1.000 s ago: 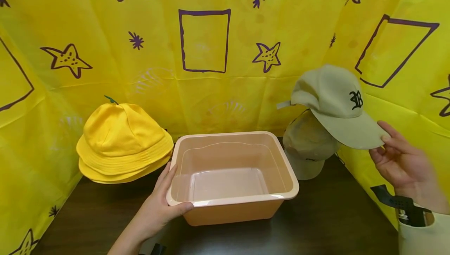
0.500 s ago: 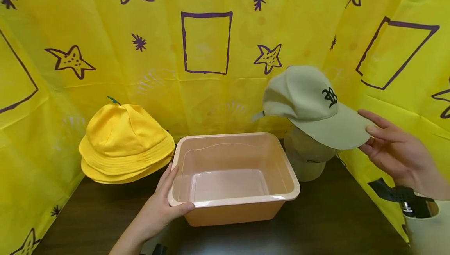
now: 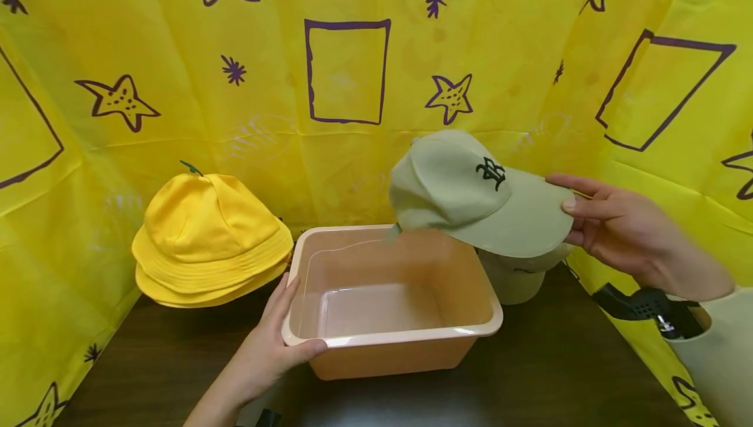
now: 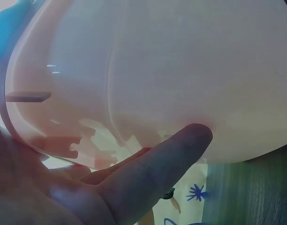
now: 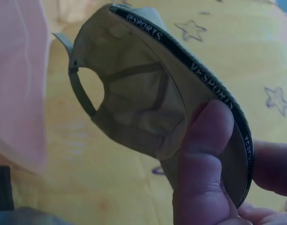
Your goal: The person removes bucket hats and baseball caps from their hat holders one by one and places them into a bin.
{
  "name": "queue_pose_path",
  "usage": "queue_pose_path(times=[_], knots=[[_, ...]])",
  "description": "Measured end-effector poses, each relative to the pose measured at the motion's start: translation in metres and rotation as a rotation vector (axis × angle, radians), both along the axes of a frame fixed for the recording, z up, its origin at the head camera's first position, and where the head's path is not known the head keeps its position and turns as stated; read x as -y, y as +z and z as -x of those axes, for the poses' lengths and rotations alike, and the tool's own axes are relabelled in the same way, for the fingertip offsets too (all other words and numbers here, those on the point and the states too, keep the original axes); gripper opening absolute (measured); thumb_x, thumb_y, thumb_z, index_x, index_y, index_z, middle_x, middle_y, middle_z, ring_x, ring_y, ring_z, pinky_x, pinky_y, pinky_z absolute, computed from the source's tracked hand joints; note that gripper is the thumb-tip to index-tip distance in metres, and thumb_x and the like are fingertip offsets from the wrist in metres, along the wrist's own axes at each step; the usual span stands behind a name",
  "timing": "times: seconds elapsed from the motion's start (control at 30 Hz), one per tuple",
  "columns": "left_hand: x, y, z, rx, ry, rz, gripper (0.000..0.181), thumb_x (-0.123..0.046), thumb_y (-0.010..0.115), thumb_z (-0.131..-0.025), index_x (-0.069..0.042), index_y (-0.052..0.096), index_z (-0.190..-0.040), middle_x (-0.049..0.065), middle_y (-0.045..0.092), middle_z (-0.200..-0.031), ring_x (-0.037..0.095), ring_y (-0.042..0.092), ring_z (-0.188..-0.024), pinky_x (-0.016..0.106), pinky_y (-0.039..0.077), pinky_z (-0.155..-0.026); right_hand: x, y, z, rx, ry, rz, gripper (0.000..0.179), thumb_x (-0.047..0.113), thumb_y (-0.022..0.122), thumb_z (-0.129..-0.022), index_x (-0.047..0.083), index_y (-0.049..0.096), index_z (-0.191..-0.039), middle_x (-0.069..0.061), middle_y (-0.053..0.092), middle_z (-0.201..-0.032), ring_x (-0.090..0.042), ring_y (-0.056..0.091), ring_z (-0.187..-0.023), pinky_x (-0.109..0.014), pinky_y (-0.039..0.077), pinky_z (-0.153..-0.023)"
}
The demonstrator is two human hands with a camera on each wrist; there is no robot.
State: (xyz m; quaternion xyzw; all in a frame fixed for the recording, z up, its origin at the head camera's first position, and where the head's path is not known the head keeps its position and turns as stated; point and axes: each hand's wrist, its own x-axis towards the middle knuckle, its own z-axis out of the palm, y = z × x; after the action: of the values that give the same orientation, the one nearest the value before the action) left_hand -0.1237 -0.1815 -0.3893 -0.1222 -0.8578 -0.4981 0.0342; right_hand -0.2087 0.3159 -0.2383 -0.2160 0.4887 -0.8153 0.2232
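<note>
My right hand pinches the brim of a pale green baseball cap with a dark letter on its front. The cap hangs in the air, its crown over the back right part of a peach plastic basin. In the right wrist view the cap's hollow inside and rear strap show, with the thumb on the underside of the brim. My left hand grips the basin's front left corner, thumb along the front rim and fingers at the left side. Nothing lies on the visible basin floor.
Another pale cap rests at the right behind the basin, partly covered by the held one. Stacked yellow bucket hats with a green stem sit at the left. Yellow patterned cloth encloses the dark wooden table.
My right hand has carried the cap leftward and slightly down, from above the other cap to over the basin. The left hand and basin have stayed in place.
</note>
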Motion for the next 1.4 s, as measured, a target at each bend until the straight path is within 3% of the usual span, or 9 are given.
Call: queue_pose_path(times=[0.17, 0.37, 0.5, 0.67, 0.87, 1.07, 1.4], knots=[[0.000, 0.000, 0.000, 0.003, -0.005, -0.020, 0.104, -0.032, 0.086, -0.080, -0.016, 0.022, -0.160, 0.009, 0.002, -0.165, 0.040, 0.041, -0.132, 0.055, 0.037, -0.099, 0.023, 0.005, 0.004, 0.009, 0.066, -0.053, 0.045, -0.008, 0.030, -0.106, 0.006, 0.049, -0.144, -0.013, 0.061, -0.129, -0.029, 0.066, -0.103, -0.042, 0.053, -0.087], [0.001, 0.000, 0.001, -0.004, -0.008, -0.019, 0.103, -0.033, 0.086, -0.079, -0.018, 0.023, -0.160, 0.007, 0.002, -0.165, 0.037, 0.043, -0.131, 0.047, 0.040, -0.099, 0.047, 0.005, 0.010, 0.021, 0.071, -0.146, 0.042, -0.008, 0.038, -0.104, 0.005, 0.049, -0.143, -0.013, 0.064, -0.124, -0.027, 0.068, -0.100, -0.043, 0.054, -0.086], [0.001, 0.000, -0.001, -0.009, -0.019, -0.018, 0.104, -0.032, 0.086, -0.079, -0.018, 0.022, -0.160, 0.010, 0.002, -0.165, 0.037, 0.044, -0.131, 0.045, 0.041, -0.099, 0.065, 0.000, 0.016, 0.038, 0.033, -0.273, 0.049, -0.007, 0.045, -0.102, 0.002, 0.034, -0.149, -0.012, 0.065, -0.122, -0.026, 0.069, -0.098, -0.045, 0.054, -0.085], [0.001, 0.000, -0.001, -0.013, -0.020, -0.018, 0.104, -0.033, 0.086, -0.079, -0.016, 0.022, -0.160, 0.011, 0.002, -0.165, 0.040, 0.039, -0.134, 0.054, 0.037, -0.101, 0.090, -0.012, 0.025, 0.093, 0.014, -0.441, 0.065, -0.006, 0.050, -0.100, -0.002, 0.016, -0.154, -0.013, 0.063, -0.124, -0.027, 0.069, -0.098, -0.045, 0.054, -0.085], [0.002, -0.004, 0.001, -0.019, -0.010, -0.014, 0.105, -0.036, 0.086, -0.079, -0.015, 0.022, -0.160, 0.009, 0.002, -0.165, 0.042, 0.031, -0.139, 0.061, 0.031, -0.103, 0.116, -0.028, 0.035, 0.121, 0.014, -0.573, 0.063, -0.005, 0.052, -0.098, -0.001, 0.023, -0.154, -0.017, 0.061, -0.126, -0.026, 0.068, -0.093, -0.043, 0.056, -0.078], [0.002, -0.003, 0.001, 0.002, -0.013, -0.027, 0.104, -0.036, 0.086, -0.079, -0.019, 0.023, -0.160, 0.007, 0.001, -0.165, 0.042, 0.026, -0.141, 0.061, 0.029, -0.104, 0.138, -0.039, 0.042, 0.135, 0.023, -0.624, 0.060, -0.005, 0.053, -0.097, -0.001, 0.030, -0.152, -0.020, 0.059, -0.125, -0.028, 0.067, -0.093, -0.044, 0.057, -0.077], [0.002, -0.002, 0.002, 0.008, -0.007, -0.020, 0.103, -0.037, 0.085, -0.079, -0.016, 0.024, -0.160, 0.005, 0.002, -0.165, 0.039, 0.030, -0.139, 0.055, 0.032, -0.104, 0.164, -0.055, 0.055, 0.132, 0.071, -0.720, 0.059, -0.006, 0.055, -0.094, -0.001, 0.034, -0.149, -0.020, 0.060, -0.120, -0.030, 0.068, -0.091, -0.049, 0.056, -0.079]])
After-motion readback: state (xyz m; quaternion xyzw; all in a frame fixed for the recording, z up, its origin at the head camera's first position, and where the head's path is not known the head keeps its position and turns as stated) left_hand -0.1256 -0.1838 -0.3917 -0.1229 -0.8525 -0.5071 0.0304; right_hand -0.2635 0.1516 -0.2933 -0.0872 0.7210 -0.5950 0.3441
